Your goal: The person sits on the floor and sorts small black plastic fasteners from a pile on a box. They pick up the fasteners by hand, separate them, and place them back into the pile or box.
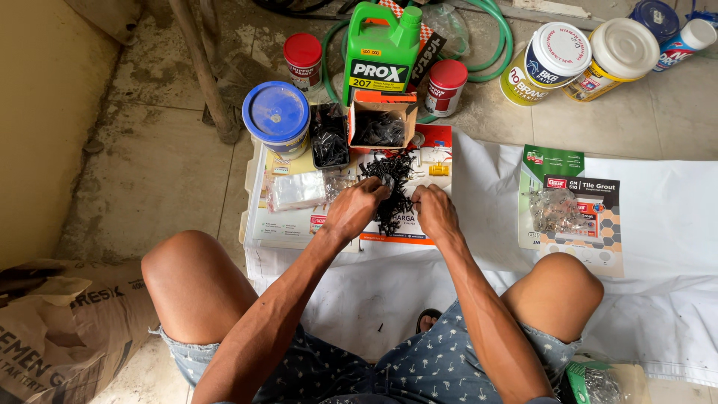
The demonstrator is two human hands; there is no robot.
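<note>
A heap of small black screws (390,179) lies on printed cardboard (288,223) on the floor between my knees. My left hand (354,208) rests on the near left side of the heap, its fingers curled over some screws. My right hand (434,211) is at the near right side, fingers closed among the screws. Just beyond the heap stands an open orange cardboard box (381,123) holding more black screws. Beside it is a black tray (329,136) with dark screws.
A blue-lidded tub (276,116), a green jug (381,52), two red-lidded cans (302,60), paint tubs (550,60) and a green hose (499,37) stand behind. A grout packet with a clear bag (572,213) lies on white sheeting (666,247). A cement sack (60,329) lies left.
</note>
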